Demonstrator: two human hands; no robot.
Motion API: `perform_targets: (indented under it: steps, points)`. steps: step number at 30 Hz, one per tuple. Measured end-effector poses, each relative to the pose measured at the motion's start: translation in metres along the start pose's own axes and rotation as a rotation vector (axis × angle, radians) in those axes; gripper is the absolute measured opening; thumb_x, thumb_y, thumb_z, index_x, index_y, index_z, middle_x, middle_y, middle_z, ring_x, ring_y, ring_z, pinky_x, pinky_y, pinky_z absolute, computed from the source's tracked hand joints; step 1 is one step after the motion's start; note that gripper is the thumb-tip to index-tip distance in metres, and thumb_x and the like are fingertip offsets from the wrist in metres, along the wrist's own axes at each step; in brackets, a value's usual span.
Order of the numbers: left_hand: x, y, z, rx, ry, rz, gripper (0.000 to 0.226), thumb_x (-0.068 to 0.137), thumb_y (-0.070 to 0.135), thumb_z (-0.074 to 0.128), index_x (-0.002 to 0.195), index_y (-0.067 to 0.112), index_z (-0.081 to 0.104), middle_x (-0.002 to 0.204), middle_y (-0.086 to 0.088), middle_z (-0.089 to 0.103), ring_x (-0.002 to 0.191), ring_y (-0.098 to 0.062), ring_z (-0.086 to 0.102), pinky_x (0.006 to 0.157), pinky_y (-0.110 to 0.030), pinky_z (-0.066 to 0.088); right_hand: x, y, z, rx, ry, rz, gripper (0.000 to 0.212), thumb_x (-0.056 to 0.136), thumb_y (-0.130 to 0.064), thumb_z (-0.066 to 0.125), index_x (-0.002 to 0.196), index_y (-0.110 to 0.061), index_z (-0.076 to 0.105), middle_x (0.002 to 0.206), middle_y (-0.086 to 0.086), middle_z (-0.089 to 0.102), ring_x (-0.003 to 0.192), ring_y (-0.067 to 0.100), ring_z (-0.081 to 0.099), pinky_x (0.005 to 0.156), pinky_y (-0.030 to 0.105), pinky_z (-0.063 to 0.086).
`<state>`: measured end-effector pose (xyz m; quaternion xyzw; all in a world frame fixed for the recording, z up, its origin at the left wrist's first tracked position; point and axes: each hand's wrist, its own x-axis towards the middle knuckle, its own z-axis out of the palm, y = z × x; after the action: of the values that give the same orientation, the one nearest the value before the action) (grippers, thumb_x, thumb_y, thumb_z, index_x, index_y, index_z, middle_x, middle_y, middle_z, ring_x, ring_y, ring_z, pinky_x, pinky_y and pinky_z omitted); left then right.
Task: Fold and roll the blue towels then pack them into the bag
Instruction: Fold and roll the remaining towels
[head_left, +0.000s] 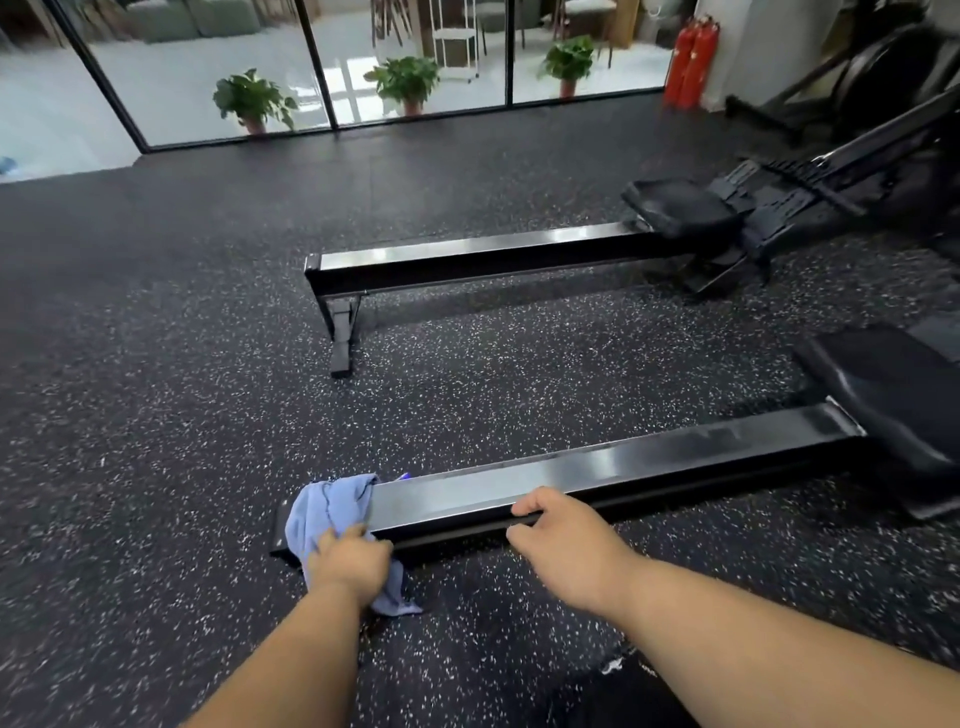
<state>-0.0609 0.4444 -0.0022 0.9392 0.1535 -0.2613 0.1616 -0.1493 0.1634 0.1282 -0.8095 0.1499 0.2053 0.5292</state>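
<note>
So the blue towel (324, 512) is bunched up and draped over the near end of the closest rowing machine rail (597, 475), part of it lying on top of the rail and a tail hanging down to the rubber floor (156, 389). The left hand (349, 569) has its fingers curled into the cloth on the near side, so it's got a proper fistful. The right hand (563, 540) is well off to the right along the same rail, fingers wrapped over the near edge, gripping the rail and not touching the towel at all.

My guess is the step here is just collecting the towel before any folding. To do it well I'd lift it straight up off the rail end so the tail doesn't drag on the floor, then bring the right hand over, find two corners and shake it out flat. Trying to fold it from that crumpled wad will give a lumpy roll.

No bag anywhere in view, so can't say where it goes afterwards. A second rowing machine (493, 254) sits further back.
</note>
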Motion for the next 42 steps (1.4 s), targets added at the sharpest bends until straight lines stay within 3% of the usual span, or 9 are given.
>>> perform_targets:
  steps: [3,7,13,19,24,26,29,35,42]
  points:
    - [0.014,-0.009,0.005,-0.195,0.061,-0.061,0.056,0.079,0.052,0.034,0.115,0.028,0.07,0.137,-0.006,0.057,0.127,-0.031,0.046,0.11,-0.044,0.037,-0.003,0.001,-0.002,0.014,0.016,0.004,0.021,0.096,-0.025,0.059,0.116,-0.033,0.057,0.062,-0.005,0.06,0.049,0.016,0.045,0.046,0.027,0.035]
    - [-0.018,0.011,-0.023,-0.43,0.152,0.063,0.05,0.071,0.049,0.034,0.087,0.021,0.073,0.103,-0.01,0.066,0.106,-0.035,0.058,0.09,-0.046,0.046,-0.017,-0.007,-0.008,-0.004,0.047,-0.015,0.022,0.094,-0.028,0.058,0.116,-0.035,0.057,0.064,-0.004,0.062,0.052,0.017,0.049,0.049,0.028,0.039]
    - [-0.119,0.071,-0.076,-0.746,0.235,0.37,0.055,0.079,0.04,0.051,0.121,0.011,0.073,0.129,-0.013,0.058,0.124,-0.028,0.057,0.113,-0.052,0.042,-0.068,-0.021,-0.024,0.022,0.169,-0.064,0.03,0.096,-0.025,0.057,0.125,-0.033,0.054,0.058,-0.006,0.057,0.049,0.014,0.047,0.049,0.028,0.038]
    - [-0.269,0.138,-0.119,-0.882,0.013,0.707,0.043,0.081,0.017,0.059,0.12,0.018,0.077,0.132,0.006,0.065,0.124,-0.003,0.057,0.116,-0.025,0.036,-0.155,-0.029,-0.057,0.057,0.364,-0.127,0.06,0.092,-0.021,0.058,0.145,-0.043,0.039,0.066,-0.005,0.059,0.054,0.014,0.05,0.052,0.033,0.041]
    - [-0.396,0.196,-0.125,-0.86,-0.289,0.966,0.048,0.087,-0.007,0.052,0.111,0.022,0.081,0.127,0.012,0.072,0.123,-0.002,0.062,0.112,-0.028,0.043,-0.261,-0.029,-0.109,0.167,0.617,-0.183,0.065,0.091,-0.026,0.066,0.147,-0.047,0.04,0.122,-0.007,0.062,0.087,0.01,0.068,0.072,0.027,0.053]
    - [-0.449,0.219,-0.119,-0.866,-0.378,1.062,0.045,0.085,-0.002,0.053,0.113,0.02,0.081,0.126,0.012,0.073,0.125,-0.008,0.063,0.111,-0.031,0.046,-0.309,-0.023,-0.134,0.263,0.717,-0.24,0.041,0.092,-0.023,0.067,0.13,-0.035,0.06,0.11,-0.012,0.073,0.098,0.01,0.07,0.086,0.031,0.055]
    - [-0.53,0.254,-0.098,-0.83,-0.507,1.194,0.043,0.087,0.0,0.054,0.113,0.02,0.081,0.123,0.013,0.074,0.119,-0.005,0.065,0.106,-0.028,0.047,-0.391,-0.004,-0.172,0.301,0.925,-0.266,0.007,0.096,-0.019,0.065,0.096,-0.02,0.072,0.081,-0.01,0.074,0.081,0.014,0.068,0.077,0.031,0.052]
    - [-0.682,0.314,-0.027,-0.635,-0.763,1.436,0.038,0.089,0.016,0.063,0.122,0.029,0.077,0.127,0.009,0.073,0.126,-0.011,0.063,0.111,-0.034,0.046,-0.572,0.065,-0.225,0.392,1.35,-0.212,0.013,0.095,-0.02,0.069,0.086,-0.012,0.072,0.063,-0.008,0.063,0.058,0.005,0.051,0.054,0.018,0.04]
    - [-0.847,0.342,0.063,-0.479,-0.856,1.673,0.03,0.094,0.005,0.068,0.114,0.026,0.076,0.114,0.01,0.075,0.097,0.005,0.069,0.077,-0.01,0.051,-0.743,0.146,-0.23,0.41,1.644,-0.085,0.031,0.096,-0.015,0.06,0.066,-0.019,0.049,0.061,-0.007,0.046,0.062,0.01,0.04,0.058,0.026,0.034]
